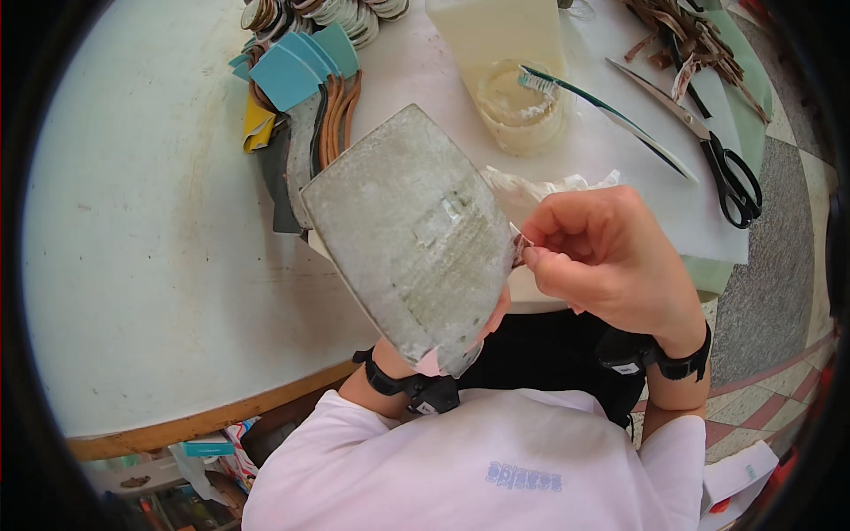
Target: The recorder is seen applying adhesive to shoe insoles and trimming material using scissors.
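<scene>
A grey, worn panel (403, 226) with rounded corners and a whitish, scuffed surface is tilted up in front of me. My left hand (498, 313) grips it from behind near its lower end; most of that hand is hidden by the panel. At the panel's right edge, my right hand (602, 257) pinches a small dark reddish scrap (519, 248) with a pale edge between thumb and forefinger. The scrap seems to touch the edge. Crumpled whitish material (549, 183) shows behind my right hand.
Beyond the panel, a toothbrush (611, 119) rests on a cloudy round tub (518, 124). Black-handled scissors (708, 146) lie at the right, near brown strips (682, 40). Light-blue pieces (288, 66) and brown curved strips (339, 115) are stacked left of the panel.
</scene>
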### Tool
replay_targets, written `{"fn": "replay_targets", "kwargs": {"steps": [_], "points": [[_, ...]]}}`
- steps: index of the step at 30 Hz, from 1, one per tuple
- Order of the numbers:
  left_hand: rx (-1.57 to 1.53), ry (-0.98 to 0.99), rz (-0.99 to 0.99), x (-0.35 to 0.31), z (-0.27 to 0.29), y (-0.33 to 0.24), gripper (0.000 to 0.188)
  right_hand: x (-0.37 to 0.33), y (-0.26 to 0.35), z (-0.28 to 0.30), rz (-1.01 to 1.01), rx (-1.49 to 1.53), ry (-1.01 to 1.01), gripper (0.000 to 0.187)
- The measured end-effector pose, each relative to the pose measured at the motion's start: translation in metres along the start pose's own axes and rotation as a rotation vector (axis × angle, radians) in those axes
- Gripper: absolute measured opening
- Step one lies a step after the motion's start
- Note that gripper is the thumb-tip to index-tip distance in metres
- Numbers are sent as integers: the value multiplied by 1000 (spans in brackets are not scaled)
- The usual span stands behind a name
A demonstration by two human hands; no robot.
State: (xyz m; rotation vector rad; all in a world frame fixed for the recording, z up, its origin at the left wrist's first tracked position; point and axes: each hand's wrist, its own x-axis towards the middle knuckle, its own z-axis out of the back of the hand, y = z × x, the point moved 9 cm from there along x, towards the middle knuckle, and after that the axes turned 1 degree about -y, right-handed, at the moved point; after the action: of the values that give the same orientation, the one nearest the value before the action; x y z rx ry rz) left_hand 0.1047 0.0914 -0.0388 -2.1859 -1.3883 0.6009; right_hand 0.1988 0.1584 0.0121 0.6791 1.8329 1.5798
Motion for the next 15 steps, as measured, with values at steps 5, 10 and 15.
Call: {"fn": "replay_targets", "kwargs": {"steps": [5,10,15], "points": [[101,-161,-17,5,2,1,45,-1,-3,1,-66,-7,46,8],[257,-229,-13,2,9,-2,46,0,-6,3,-108,105,88,12],[523,-313,-60,1,12,-7,45,-2,-13,2,-147,127,97,13]]}}
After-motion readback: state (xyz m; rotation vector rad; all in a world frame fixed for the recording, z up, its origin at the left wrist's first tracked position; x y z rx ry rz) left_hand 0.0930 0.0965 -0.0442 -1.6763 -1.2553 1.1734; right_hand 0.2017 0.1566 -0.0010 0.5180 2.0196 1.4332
